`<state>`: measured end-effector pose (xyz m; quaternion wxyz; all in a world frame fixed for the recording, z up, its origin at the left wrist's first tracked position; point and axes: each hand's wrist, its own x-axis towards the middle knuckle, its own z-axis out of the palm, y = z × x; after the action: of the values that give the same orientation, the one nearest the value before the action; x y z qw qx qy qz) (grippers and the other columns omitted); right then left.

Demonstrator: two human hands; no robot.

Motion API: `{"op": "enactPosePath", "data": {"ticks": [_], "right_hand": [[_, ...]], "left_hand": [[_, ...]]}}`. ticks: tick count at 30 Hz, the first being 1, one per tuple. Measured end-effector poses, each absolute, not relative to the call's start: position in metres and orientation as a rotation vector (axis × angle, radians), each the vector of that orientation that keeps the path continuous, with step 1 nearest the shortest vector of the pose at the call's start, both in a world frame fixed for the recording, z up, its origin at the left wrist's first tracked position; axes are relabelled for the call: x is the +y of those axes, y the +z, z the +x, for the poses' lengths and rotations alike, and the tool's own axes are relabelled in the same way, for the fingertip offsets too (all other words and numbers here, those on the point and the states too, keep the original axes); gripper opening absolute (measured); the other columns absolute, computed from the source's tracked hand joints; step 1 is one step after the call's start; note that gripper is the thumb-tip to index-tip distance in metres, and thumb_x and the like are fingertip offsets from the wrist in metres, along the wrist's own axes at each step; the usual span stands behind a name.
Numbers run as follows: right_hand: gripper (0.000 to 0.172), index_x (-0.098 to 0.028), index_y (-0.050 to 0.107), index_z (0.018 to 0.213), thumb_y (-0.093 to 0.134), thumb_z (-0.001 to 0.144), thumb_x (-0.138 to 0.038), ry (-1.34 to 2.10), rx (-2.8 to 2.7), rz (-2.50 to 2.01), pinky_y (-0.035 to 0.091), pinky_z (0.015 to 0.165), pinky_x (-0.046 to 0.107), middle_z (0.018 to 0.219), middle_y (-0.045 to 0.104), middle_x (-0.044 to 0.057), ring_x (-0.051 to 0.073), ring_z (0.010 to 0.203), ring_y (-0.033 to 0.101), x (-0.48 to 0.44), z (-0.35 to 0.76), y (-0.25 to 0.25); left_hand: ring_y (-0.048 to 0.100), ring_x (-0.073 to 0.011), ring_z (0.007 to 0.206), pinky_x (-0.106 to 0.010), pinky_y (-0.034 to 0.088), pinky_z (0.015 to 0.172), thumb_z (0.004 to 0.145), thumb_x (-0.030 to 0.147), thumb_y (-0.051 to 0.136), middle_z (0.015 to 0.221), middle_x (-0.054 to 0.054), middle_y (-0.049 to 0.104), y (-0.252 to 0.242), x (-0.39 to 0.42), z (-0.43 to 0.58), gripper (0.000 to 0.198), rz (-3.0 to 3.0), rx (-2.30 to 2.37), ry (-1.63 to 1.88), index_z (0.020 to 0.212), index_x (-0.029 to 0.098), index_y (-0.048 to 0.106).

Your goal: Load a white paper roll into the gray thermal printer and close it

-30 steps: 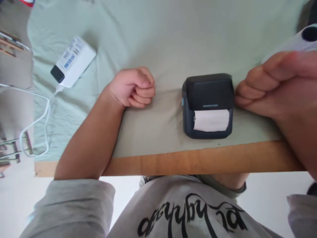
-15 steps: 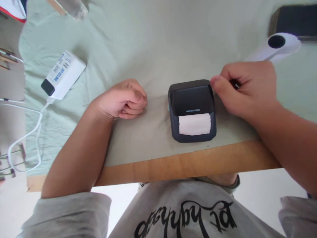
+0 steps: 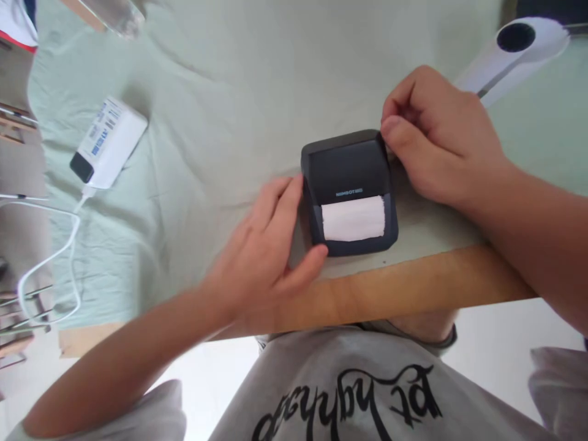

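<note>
From my remote head feed: left hand [image 3: 257,245] spread, fingers extended and thumb well apart from them, slightly blurred; index fingertip at the left side of the black device [image 3: 346,168], thumb tip at its near left corner; right hand [image 3: 441,135] with fingers curled, thumb and index tips together at the far right corner; whether they pinch that corner I cannot tell. Device sits flat between both hands, near the wooden edge [image 3: 413,275] of the table; casing a squat block with rounded corners, smooth and dark; white paper [image 3: 353,219], rough along its side edges, shows in the near half. Pale green cloth [image 3: 220,122] beneath, creased toward the left; white box [image 3: 110,144] lies there, black at one end, joined to a looping white cable [image 3: 73,236]; beyond the right hand I note a white roll [image 3: 509,58], its open end dark.
</note>
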<state>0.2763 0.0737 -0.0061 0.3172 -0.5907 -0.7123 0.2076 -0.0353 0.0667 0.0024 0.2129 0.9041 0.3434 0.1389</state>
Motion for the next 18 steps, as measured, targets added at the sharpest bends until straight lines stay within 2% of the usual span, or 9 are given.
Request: {"op": "enactPosePath", "data": {"ticks": [2, 4, 5, 7, 9, 12, 15, 18], "right_hand": [[0.059, -0.024, 0.064, 0.132, 0.035, 0.127, -0.075, 0.524, -1.896, -1.557, 0.048, 0.082, 0.035, 0.075, 0.059, -0.005, 0.012, 0.071, 0.059, 0.069, 0.274, -0.003], [0.087, -0.024, 0.063, 0.152, 0.016, 0.121, -0.090, 0.468, -1.981, -1.565, 0.048, 0.080, 0.036, 0.067, 0.052, -0.006, 0.014, 0.065, 0.055, 0.066, 0.273, -0.002], [0.098, -0.024, 0.062, 0.159, 0.008, 0.117, -0.094, 0.438, -2.039, -1.567, 0.048, 0.078, 0.036, 0.066, 0.051, -0.006, 0.014, 0.063, 0.054, 0.065, 0.273, -0.003], [0.108, -0.024, 0.061, 0.167, 0.000, 0.114, -0.096, 0.417, -2.135, -1.572, 0.045, 0.074, 0.037, 0.064, 0.050, -0.006, 0.014, 0.059, 0.051, 0.065, 0.273, -0.005], [0.106, -0.028, 0.060, 0.170, -0.002, 0.116, -0.094, 0.426, -2.165, -1.583, 0.043, 0.072, 0.037, 0.064, 0.054, -0.006, 0.013, 0.057, 0.050, 0.065, 0.275, -0.007], [0.093, -0.034, 0.058, 0.173, 0.005, 0.121, -0.089, 0.443, -2.167, -1.564, 0.043, 0.076, 0.036, 0.070, 0.058, -0.007, 0.010, 0.060, 0.053, 0.064, 0.279, -0.007], [0.076, -0.036, 0.060, 0.172, 0.022, 0.125, -0.082, 0.551, -2.135, -1.468, 0.039, 0.077, 0.035, 0.068, 0.055, -0.008, 0.009, 0.058, 0.045, 0.065, 0.282, -0.005], [0.054, -0.035, 0.070, 0.156, 0.046, 0.123, -0.072, 0.744, -2.017, -1.397, 0.034, 0.073, 0.035, 0.061, 0.048, -0.010, 0.009, 0.052, 0.035, 0.067, 0.280, -0.002]], "left_hand": [[0.064, -0.0480, 0.162, -0.063, 0.063, 0.130, 0.119, 0.070, 0.055, 0.179, -0.033, 0.057, -0.009, 0.056, -0.045, 0.098, 2.622, 0.829, 0.353, 0.189, 0.006, 0.031], [0.064, -0.0521, 0.162, -0.067, 0.062, 0.132, 0.117, 0.083, 0.055, 0.177, -0.036, 0.056, -0.018, 0.052, -0.049, 0.113, 2.692, 0.817, 0.349, 0.192, 0.006, 0.021], [0.065, -0.0521, 0.161, -0.066, 0.063, 0.131, 0.116, 0.083, 0.057, 0.175, -0.035, 0.058, -0.021, 0.051, -0.050, 0.115, 2.717, 0.836, 0.346, 0.193, 0.007, 0.018], [0.069, -0.0499, 0.157, -0.064, 0.065, 0.129, 0.118, 0.077, 0.060, 0.173, -0.033, 0.060, -0.023, 0.052, -0.048, 0.111, 2.740, 0.892, 0.355, 0.195, 0.011, 0.014], [0.071, -0.0472, 0.156, -0.060, 0.067, 0.127, 0.120, 0.071, 0.060, 0.173, -0.031, 0.062, -0.022, 0.053, -0.044, 0.105, 2.741, 0.922, 0.365, 0.195, 0.013, 0.014], [0.073, -0.0460, 0.157, -0.058, 0.069, 0.126, 0.122, 0.069, 0.061, 0.172, -0.030, 0.065, -0.017, 0.055, -0.043, 0.101, 2.725, 0.932, 0.344, 0.196, 0.016, 0.017], [0.075, -0.0470, 0.153, -0.059, 0.072, 0.123, 0.119, 0.075, 0.064, 0.170, -0.029, 0.067, -0.013, 0.054, -0.045, 0.108, 2.709, 0.972, 0.342, 0.198, 0.020, 0.015], [0.076, -0.0458, 0.154, -0.058, 0.073, 0.122, 0.120, 0.078, 0.059, 0.172, -0.027, 0.066, -0.010, 0.052, -0.048, 0.108, 2.685, 1.024, 0.291, 0.200, 0.025, 0.009]]}}
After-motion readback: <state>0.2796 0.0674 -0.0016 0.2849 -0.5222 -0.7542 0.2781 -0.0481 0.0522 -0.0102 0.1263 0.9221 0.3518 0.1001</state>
